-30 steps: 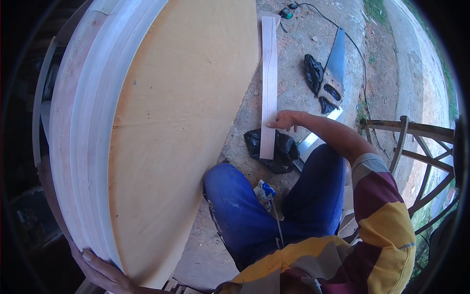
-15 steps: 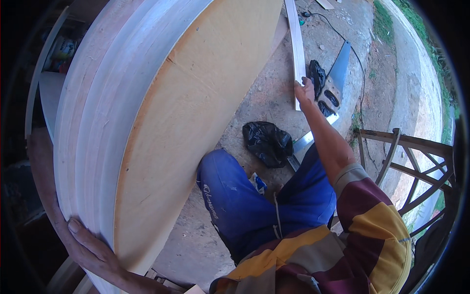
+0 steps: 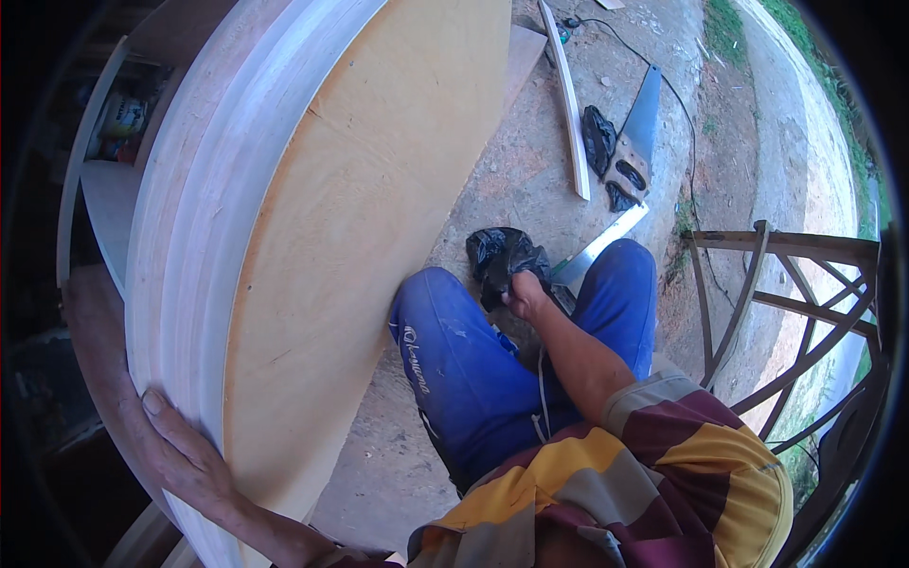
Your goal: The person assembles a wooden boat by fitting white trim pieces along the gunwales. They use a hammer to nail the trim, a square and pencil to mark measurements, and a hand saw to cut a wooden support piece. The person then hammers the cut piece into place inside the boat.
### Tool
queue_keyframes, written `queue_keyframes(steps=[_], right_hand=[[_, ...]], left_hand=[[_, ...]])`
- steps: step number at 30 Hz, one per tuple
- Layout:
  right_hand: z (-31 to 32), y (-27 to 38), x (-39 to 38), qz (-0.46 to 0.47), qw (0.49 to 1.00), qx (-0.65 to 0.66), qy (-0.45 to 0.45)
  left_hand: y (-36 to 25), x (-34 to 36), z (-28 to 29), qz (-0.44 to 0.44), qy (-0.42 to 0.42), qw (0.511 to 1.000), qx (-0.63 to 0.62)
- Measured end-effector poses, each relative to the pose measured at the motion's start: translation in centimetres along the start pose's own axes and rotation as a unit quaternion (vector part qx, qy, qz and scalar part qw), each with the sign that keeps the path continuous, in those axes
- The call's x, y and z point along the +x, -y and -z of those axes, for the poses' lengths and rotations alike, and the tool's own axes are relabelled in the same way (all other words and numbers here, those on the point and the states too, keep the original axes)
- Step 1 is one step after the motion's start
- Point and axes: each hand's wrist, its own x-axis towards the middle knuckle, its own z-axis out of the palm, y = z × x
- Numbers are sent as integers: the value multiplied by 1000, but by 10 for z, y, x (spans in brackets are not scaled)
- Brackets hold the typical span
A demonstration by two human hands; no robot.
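A large curved wooden piece (image 3: 312, 256) leans across the left side, with a flat yellowish face and pale layered strips along its edge. My left hand (image 3: 194, 459) grips its lower left edge, the thumb lying on the pale strips and the other fingers mostly hidden. Between my knees, my right hand (image 3: 524, 292) is closed on a crumpled black plastic bag (image 3: 494, 254) on the ground. Beside that bag lies a metal blade (image 3: 598, 248), partly covered by my knee.
A handsaw (image 3: 636, 137) with a wooden handle lies at the right, touching another black bag (image 3: 597, 140). A long pale wooden strip (image 3: 565, 95) rests nearby. A dark cable (image 3: 677, 95) runs behind the saw. On the far right stands a dark lattice frame (image 3: 805, 312).
My right hand has left the long wooden strip and come back toward me to grasp the black plastic bag. The strip's near end lies at a different slant. My left hand keeps its hold.
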Motion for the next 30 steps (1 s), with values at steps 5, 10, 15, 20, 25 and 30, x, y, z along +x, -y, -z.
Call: queue_keyframes(steps=[5, 10, 15, 20, 25, 30], right_hand=[[22, -3, 54, 188, 854, -480, -73], [-1, 0, 31, 232, 730, -640, -54], [5, 15, 18, 228, 763, -604, -33], [-5, 34, -4, 264, 823, -489, -119], [36, 52, 4, 166, 905, -326, -219], [19, 82, -64, 150, 890, -417, -111]], left_hand=[[-8, 10, 2, -44, -40, 998, -11], [0, 1, 8, -34, -34, 999, 14], [0, 1, 11, -32, -20, 999, -11], [0, -1, 6, -24, -34, 999, 16], [-10, 6, 2, -45, -33, 998, 1], [1, 1, 8, -52, -47, 997, 28]])
